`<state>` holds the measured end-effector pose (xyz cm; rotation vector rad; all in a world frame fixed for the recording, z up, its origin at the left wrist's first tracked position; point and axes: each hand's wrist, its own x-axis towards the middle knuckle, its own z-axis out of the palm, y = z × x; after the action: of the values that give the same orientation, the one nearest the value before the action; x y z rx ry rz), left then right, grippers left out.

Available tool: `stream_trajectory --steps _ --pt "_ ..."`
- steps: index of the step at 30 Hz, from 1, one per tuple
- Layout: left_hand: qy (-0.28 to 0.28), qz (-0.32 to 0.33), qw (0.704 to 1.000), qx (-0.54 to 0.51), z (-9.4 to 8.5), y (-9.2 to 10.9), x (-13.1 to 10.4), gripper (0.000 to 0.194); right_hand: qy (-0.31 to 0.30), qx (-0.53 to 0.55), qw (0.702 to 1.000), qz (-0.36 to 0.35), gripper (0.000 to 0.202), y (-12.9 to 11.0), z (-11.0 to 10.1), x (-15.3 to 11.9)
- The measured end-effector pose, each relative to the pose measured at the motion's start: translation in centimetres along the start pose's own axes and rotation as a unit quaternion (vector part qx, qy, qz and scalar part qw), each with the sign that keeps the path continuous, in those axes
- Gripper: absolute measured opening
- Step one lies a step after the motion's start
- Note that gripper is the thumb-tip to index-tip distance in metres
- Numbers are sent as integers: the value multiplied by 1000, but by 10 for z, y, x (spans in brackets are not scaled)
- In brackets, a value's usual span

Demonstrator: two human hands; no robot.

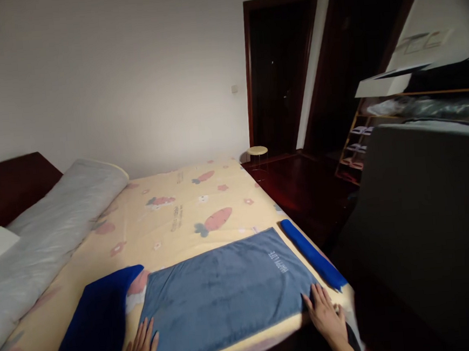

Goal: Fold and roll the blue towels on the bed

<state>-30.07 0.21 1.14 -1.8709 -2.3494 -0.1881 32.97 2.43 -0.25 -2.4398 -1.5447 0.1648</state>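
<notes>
Your left hand, fingers slightly spread, and right hand, fingers nearly together, touch the near corners of a rectangular grey-blue towel, flat and unrolled; beyond your right fingers, a bright-blue cloth roll appears finished.

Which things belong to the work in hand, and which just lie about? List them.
In use: grey-blue towel, left hand and right hand on it; probably rolled blue cloth, wider blue cloth.
Apparently lying about: grey bundle, stool, white box.
</notes>
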Motion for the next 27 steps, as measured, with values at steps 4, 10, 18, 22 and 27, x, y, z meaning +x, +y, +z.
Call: stream_trajectory --steps 4,10,18,22,27 --pt "50 55 997 21 -22 20 10 61 48 -7 999 9 70 -21 -8 12" --pt "-17 129 991 -22 -40 103 13 55 -10 42 987 -154 62 -90 -10 14" --pt "-29 204 975 -87 -20 207 2 56 -51 72 975 -203 63 -161 12 -27" --pt "-36 218 970 -105 -13 263 0 57 -94 98 957 -255 63 -189 5 -40" --pt "-51 230 965 -114 -5 289 -4 55 -141 155 921 -330 60 -191 -5 -37"
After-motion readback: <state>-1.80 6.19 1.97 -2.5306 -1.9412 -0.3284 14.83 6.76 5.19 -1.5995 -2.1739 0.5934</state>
